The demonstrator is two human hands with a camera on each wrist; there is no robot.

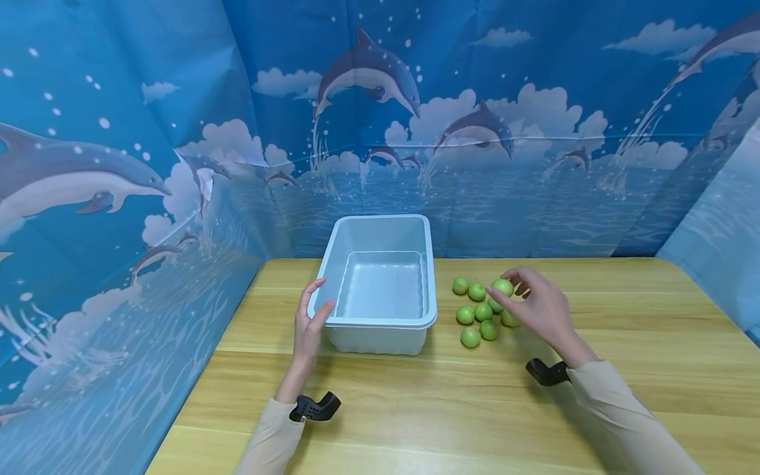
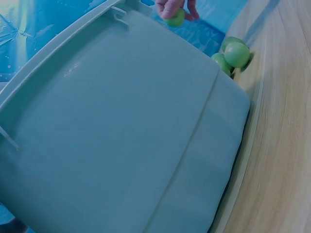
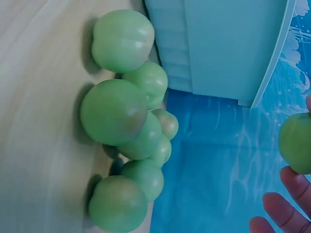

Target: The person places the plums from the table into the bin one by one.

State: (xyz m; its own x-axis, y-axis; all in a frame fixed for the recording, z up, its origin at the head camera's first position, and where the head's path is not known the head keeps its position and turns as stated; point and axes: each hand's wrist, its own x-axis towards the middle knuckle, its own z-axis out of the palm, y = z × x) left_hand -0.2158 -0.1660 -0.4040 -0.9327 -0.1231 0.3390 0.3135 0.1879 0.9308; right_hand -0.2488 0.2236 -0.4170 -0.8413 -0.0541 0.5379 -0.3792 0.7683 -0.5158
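Note:
My left hand holds the near left corner of a pale blue-grey plastic bin, thumb over the rim and fingers along the outer side. Nothing shows inside the bin. To its right, my right hand pinches a round green fruit between thumb and fingers, raised above several more green fruits grouped on the table. The right wrist view shows the held fruit at its right edge, away from the cluster. In the left wrist view, the bin's outer wall fills most of the picture.
The wooden table has its far edge against a blue curtain printed with dolphins, which also hangs along the left and right sides. A black wrist mount sits on the left wrist, another mount on the right.

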